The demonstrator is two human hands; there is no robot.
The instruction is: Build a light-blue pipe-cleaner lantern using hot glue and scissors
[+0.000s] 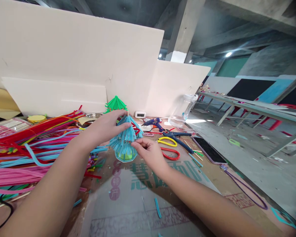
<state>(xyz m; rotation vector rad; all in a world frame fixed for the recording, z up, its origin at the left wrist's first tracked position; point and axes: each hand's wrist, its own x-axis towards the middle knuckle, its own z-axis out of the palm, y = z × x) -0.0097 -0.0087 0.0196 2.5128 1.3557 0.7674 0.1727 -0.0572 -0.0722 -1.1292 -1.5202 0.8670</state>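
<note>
A small tiered pagoda model (124, 136) covered in light-blue pipe cleaner strips stands on the table, with a pale green base showing under its lower tier. My left hand (107, 126) reaches over its upper left side, thumb and fingers closed around the upper roof. At the model's right edge, about the lower tier, my right hand (150, 153) has its thumb and fingertips pinched together. Whatever lies between those fingertips is too small to make out. Just behind the model is a green pipe cleaner roof (115, 103).
Bundles of coloured pipe cleaners (46, 144) cover the left side. To the right lie scissors (171, 153), pliers (180, 138), a glue gun (154, 123) and a phone (209, 150). A clear bottle (184, 110) and white boards (133, 65) stand behind.
</note>
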